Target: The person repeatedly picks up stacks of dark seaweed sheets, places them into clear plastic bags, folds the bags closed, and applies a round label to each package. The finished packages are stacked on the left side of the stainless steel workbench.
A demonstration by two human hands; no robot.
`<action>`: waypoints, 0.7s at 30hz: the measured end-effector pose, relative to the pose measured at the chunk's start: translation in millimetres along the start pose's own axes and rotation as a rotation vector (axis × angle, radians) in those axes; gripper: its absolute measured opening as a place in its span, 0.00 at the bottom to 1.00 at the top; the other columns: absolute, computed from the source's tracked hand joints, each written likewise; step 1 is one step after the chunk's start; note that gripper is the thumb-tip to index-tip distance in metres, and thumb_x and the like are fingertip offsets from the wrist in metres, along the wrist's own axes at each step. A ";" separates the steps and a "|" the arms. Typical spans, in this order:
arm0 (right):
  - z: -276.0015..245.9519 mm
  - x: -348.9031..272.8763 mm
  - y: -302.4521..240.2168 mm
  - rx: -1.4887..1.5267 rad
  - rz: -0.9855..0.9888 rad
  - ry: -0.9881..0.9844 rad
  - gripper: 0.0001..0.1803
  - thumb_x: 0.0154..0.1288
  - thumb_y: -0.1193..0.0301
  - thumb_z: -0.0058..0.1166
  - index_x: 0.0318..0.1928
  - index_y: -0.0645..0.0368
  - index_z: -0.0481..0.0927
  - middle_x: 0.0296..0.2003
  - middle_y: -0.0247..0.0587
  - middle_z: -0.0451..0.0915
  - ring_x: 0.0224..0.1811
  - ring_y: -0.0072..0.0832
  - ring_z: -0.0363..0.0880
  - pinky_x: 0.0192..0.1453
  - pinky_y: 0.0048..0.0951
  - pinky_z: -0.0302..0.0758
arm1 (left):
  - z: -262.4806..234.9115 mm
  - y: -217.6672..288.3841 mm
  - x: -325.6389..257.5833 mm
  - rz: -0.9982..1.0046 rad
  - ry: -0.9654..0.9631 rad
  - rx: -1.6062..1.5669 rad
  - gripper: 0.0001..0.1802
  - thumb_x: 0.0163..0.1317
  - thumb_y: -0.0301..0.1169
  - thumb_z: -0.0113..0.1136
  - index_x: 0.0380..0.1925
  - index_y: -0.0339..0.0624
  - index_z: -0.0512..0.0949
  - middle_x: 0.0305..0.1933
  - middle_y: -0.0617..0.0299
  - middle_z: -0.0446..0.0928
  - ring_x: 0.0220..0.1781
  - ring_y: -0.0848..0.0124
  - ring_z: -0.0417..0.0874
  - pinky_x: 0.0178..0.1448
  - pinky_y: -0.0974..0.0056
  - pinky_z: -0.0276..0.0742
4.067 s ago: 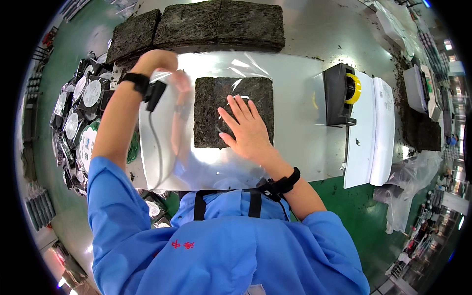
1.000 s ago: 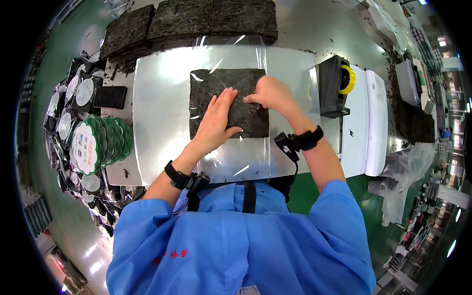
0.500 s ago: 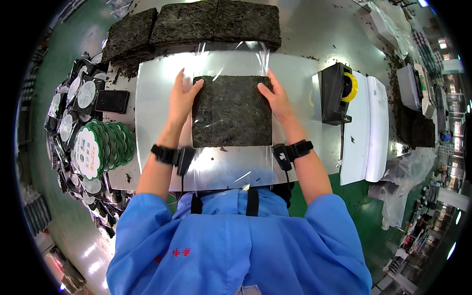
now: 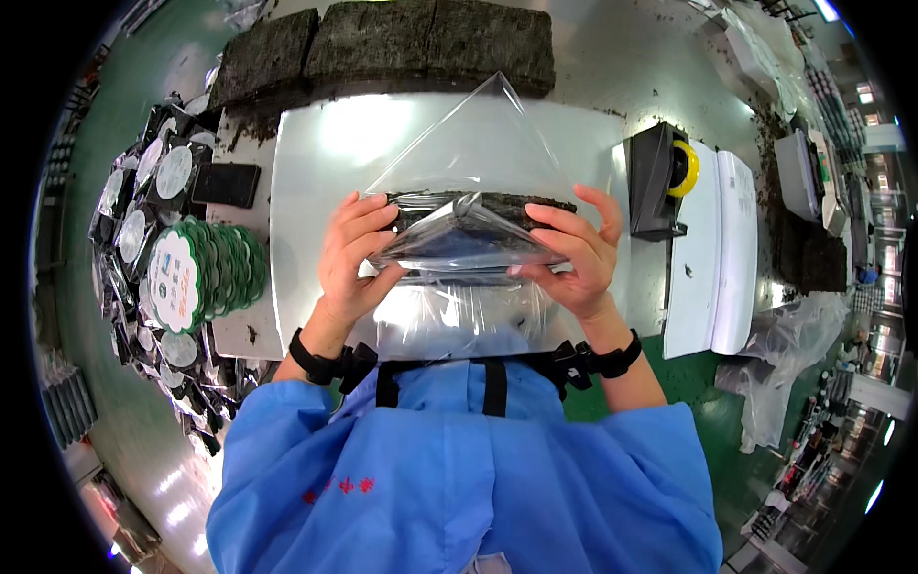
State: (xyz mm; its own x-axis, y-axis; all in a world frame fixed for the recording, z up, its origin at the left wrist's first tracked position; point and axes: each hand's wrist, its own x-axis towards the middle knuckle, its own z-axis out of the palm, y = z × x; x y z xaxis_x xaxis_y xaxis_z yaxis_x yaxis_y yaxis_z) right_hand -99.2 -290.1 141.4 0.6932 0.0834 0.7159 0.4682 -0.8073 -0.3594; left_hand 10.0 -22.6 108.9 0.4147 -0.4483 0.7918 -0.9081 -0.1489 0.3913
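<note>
A dark, rough pressed block (image 4: 512, 212) is tipped up so that a narrow side shows, over a pale board (image 4: 311, 277) in front of me. Clear plastic film (image 4: 492, 143) wraps about it, rising to a pointed peak beyond the block and creasing across its near side. My left hand (image 4: 356, 253) grips the block's left end through the film, fingers on top and thumb on the near side. At the opposite end, my right hand (image 4: 579, 253) does the same, its index finger lifted. The block's underside is hidden.
Similar dark blocks (image 4: 382, 43) line the far edge. To the right are a black tape dispenser (image 4: 650, 191), white paper (image 4: 708, 258) and a plastic bag (image 4: 775, 354). Leftward lie a phone (image 4: 227, 185), stacked green-edged labels (image 4: 177, 277) and black packets (image 4: 134, 230).
The block, flat with its broad face up before, has been tipped onto a narrow side. The film has gone from a flat strip to a folded wrap, and both hands have moved toward me.
</note>
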 end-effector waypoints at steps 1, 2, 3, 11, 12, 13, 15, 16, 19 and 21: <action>-6.8 1.1 -9.6 -0.037 -0.010 -0.044 0.17 0.49 0.65 0.71 0.41 0.52 0.83 0.48 0.35 0.84 0.56 0.43 0.73 0.64 0.42 0.65 | -8.6 8.5 2.7 0.025 -0.008 0.019 0.26 0.47 0.25 0.69 0.49 0.37 0.75 0.48 0.51 0.82 0.53 0.53 0.82 0.59 0.51 0.74; -8.8 4.3 -13.4 -0.018 -0.013 -0.096 0.16 0.47 0.67 0.70 0.40 0.51 0.83 0.47 0.33 0.83 0.55 0.41 0.73 0.61 0.42 0.65 | -15.3 12.1 14.0 0.042 -0.094 -0.010 0.24 0.47 0.25 0.69 0.47 0.37 0.76 0.47 0.52 0.83 0.53 0.52 0.82 0.59 0.51 0.75; -9.8 6.9 -16.9 0.001 -0.016 -0.148 0.15 0.46 0.69 0.68 0.38 0.50 0.83 0.47 0.31 0.83 0.53 0.40 0.73 0.58 0.42 0.64 | -21.5 17.3 27.7 0.060 -0.180 -0.038 0.22 0.47 0.26 0.69 0.45 0.37 0.77 0.45 0.52 0.83 0.53 0.52 0.82 0.58 0.50 0.75; -27.8 53.3 -71.6 0.182 0.089 -0.172 0.14 0.46 0.74 0.67 0.36 0.44 0.88 0.60 0.44 0.73 0.58 0.42 0.70 0.59 0.39 0.66 | -23.9 49.4 54.2 -0.132 -0.536 -0.239 0.10 0.54 0.26 0.65 0.38 0.42 0.84 0.52 0.63 0.83 0.61 0.58 0.80 0.62 0.54 0.73; -32.2 56.4 -78.4 0.210 0.095 -0.136 0.13 0.46 0.73 0.68 0.36 0.45 0.89 0.60 0.47 0.73 0.60 0.44 0.70 0.59 0.40 0.67 | -25.8 48.9 52.3 -0.154 -0.546 -0.259 0.10 0.55 0.26 0.64 0.39 0.42 0.84 0.53 0.63 0.83 0.62 0.58 0.79 0.63 0.53 0.71; -43.0 55.3 -79.9 0.234 0.100 -0.126 0.12 0.47 0.70 0.69 0.36 0.46 0.89 0.59 0.50 0.74 0.61 0.45 0.70 0.59 0.41 0.68 | -27.7 50.3 53.1 -0.169 -0.554 -0.269 0.10 0.56 0.26 0.64 0.39 0.42 0.84 0.53 0.63 0.83 0.62 0.57 0.79 0.64 0.53 0.70; -62.0 46.2 -63.7 0.272 0.069 -0.259 0.20 0.49 0.74 0.71 0.46 0.54 0.85 0.55 0.52 0.78 0.61 0.44 0.74 0.56 0.39 0.73 | -31.4 55.3 56.1 -0.205 -0.568 -0.286 0.10 0.58 0.26 0.62 0.40 0.43 0.85 0.54 0.63 0.83 0.63 0.57 0.78 0.65 0.53 0.68; -57.6 39.9 -61.3 0.334 0.211 -0.330 0.23 0.49 0.76 0.70 0.49 0.57 0.82 0.53 0.52 0.79 0.58 0.42 0.76 0.55 0.37 0.75 | -31.5 55.9 57.7 -0.212 -0.581 -0.309 0.10 0.58 0.26 0.62 0.41 0.42 0.85 0.54 0.62 0.83 0.63 0.57 0.77 0.66 0.53 0.68; -37.4 30.2 -66.5 0.478 0.505 -0.378 0.25 0.52 0.80 0.66 0.53 0.63 0.77 0.44 0.47 0.84 0.45 0.34 0.82 0.48 0.30 0.79 | -31.3 53.1 62.2 -0.241 -0.614 -0.384 0.10 0.59 0.26 0.61 0.41 0.40 0.84 0.54 0.59 0.82 0.63 0.56 0.77 0.66 0.53 0.67; -27.4 26.2 -63.1 0.622 0.665 -0.369 0.20 0.56 0.80 0.63 0.51 0.65 0.78 0.42 0.47 0.85 0.41 0.30 0.84 0.46 0.27 0.80 | -32.7 51.3 62.8 -0.264 -0.631 -0.441 0.10 0.58 0.24 0.62 0.40 0.38 0.84 0.53 0.55 0.82 0.62 0.56 0.78 0.64 0.55 0.69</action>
State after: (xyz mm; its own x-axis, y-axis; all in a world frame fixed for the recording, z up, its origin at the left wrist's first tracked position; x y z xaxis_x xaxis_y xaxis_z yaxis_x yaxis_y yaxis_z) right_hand -125.6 -253.0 199.2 0.9981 -0.0140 0.0595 0.0521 -0.3125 -0.9485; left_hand -8.7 -29.6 194.1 0.3821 -0.8790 0.2852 -0.6238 -0.0177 0.7814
